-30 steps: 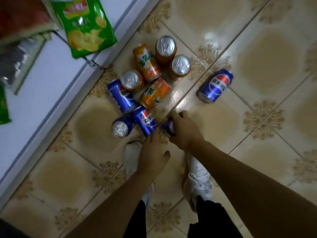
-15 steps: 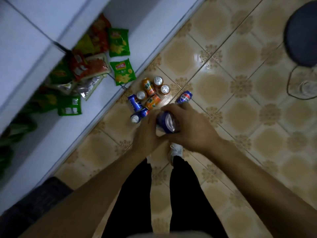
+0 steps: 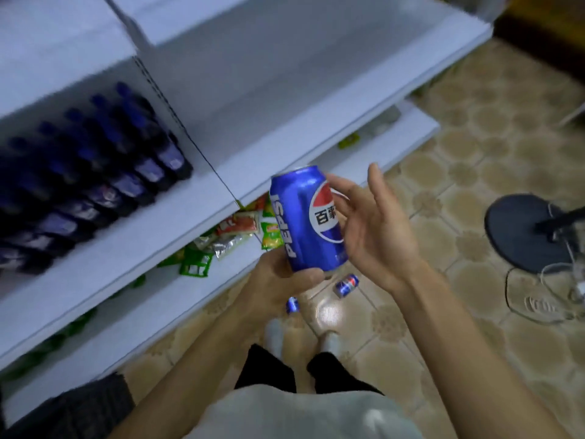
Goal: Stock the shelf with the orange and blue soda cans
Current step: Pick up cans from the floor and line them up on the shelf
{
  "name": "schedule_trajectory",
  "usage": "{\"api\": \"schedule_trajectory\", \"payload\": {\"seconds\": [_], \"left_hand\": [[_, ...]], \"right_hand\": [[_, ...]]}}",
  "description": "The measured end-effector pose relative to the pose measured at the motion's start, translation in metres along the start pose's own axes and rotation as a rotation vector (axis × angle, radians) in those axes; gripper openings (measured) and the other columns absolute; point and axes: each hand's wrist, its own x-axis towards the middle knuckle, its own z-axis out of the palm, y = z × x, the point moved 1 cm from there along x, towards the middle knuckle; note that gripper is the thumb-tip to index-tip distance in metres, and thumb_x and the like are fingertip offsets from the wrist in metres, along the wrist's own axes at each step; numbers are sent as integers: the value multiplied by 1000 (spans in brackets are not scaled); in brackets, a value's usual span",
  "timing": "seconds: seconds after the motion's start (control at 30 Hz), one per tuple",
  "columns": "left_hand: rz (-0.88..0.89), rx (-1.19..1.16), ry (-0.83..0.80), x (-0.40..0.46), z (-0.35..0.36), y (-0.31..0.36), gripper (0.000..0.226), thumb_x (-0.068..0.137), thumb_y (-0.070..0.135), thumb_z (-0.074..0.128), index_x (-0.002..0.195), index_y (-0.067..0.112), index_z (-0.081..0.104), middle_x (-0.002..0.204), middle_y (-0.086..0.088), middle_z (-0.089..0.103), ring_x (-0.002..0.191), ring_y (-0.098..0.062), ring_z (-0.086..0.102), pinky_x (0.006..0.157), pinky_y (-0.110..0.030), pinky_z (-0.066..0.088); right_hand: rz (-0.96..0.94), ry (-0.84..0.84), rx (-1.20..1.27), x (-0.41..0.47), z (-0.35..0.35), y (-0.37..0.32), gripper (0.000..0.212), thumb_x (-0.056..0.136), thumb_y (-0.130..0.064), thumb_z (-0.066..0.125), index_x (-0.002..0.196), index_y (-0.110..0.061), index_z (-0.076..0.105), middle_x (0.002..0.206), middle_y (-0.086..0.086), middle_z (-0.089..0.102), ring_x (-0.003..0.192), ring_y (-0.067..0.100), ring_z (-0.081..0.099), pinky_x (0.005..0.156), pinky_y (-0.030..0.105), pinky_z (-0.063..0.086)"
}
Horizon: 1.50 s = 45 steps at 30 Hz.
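- Stocking is judged to be at the carry step: a blue can is held upright in the air, near the front edge of the middle shelf.
- The can is gripped at its bottom end by the left hand, whose fingers are curled under and round the base.
- The right hand is spread, its fingers loosely straight just beside the can's right side; whether they touch it cannot be told.
- The next move is judged to call for the can being lifted far and left, then set upright on the bare white shelf to the right of the dark bottles.
- Two more blue cans are seen lying on the floor below the hands, not yet stocked.
- No orange cans are in view.
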Motion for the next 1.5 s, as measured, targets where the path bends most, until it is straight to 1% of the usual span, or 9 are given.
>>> {"api": "schedule_trajectory", "payload": {"seconds": [0.07, 0.13, 0.27, 0.43, 0.63, 0.77, 0.93, 1.3, 1.5], "left_hand": [[20, -69, -56, -6, 3, 19, 58, 50, 50, 88, 95, 15, 76, 95, -3, 74, 89, -20, 69, 83, -41, 56], [44, -86, -125, -13, 5, 32, 58, 54, 57, 83, 101, 23, 75, 96, -3, 74, 87, -19, 70, 79, -34, 56], [51, -92, -189, -22, 6, 44, 59, 60, 60, 79, 107, 25, 70, 98, -7, 72, 88, -21, 68, 79, -34, 56], [31, -181, -241, -35, -1, 54, 62, 64, 57, 78, 111, 18, 68, 100, -8, 70, 87, -20, 68, 85, -37, 55], [99, 112, 185, -52, -23, 87, 75, 67, 53, 74, 130, 19, 52, 124, -5, 64, 115, -26, 61, 103, -50, 44], [353, 293, 454, -71, -20, 126, 87, 56, 61, 78, 131, 30, 48, 125, 10, 62, 116, -10, 59, 94, -30, 51], [530, 445, 788, -83, -10, 159, 68, 55, 54, 85, 115, 37, 57, 105, 20, 68, 94, 0, 65, 78, -18, 53], [418, 524, 973, -122, -91, 188, 64, 58, 48, 84, 113, 28, 59, 101, 13, 70, 92, 0, 66, 83, -32, 57], [456, 532, 1087, -129, -168, 191, 64, 61, 30, 88, 114, 30, 52, 102, 14, 67, 90, 5, 64, 76, -20, 56]], "right_hand": [[-9, -63, 5, -3, 10, -5, 67, 68, -52, 71, 116, -6, 63, 103, 8, 67, 93, 22, 64, 81, 36, 55], [-11, -161, -45, -5, 18, -9, 75, 68, -47, 76, 123, 0, 57, 111, 16, 63, 99, 28, 62, 84, 41, 54], [19, -348, -135, -13, 31, -18, 68, 71, -46, 76, 118, 0, 58, 102, 16, 67, 86, 27, 67, 75, 37, 57], [-77, -327, -248, -17, 54, -29, 60, 72, -38, 76, 116, -1, 58, 95, 15, 66, 73, 20, 67, 57, 26, 55], [-337, -253, -331, -13, 84, -54, 57, 64, -26, 77, 117, -13, 59, 92, -1, 73, 84, 13, 69, 68, 23, 53], [-423, -314, -377, -12, 117, -63, 55, 65, -22, 80, 116, -22, 59, 102, 2, 72, 97, 19, 68, 77, 31, 54], [-406, -454, -380, -11, 160, -64, 61, 67, -22, 81, 121, -21, 55, 108, 7, 70, 100, 22, 68, 79, 35, 56], [-230, -746, -478, 25, 236, -33, 59, 79, -19, 72, 132, -20, 47, 117, 6, 67, 108, 25, 66, 80, 35, 56], [-501, -782, -885, 63, 294, -20, 66, 75, -32, 78, 132, -31, 47, 124, -6, 63, 115, 9, 60, 93, 35, 52]]}}
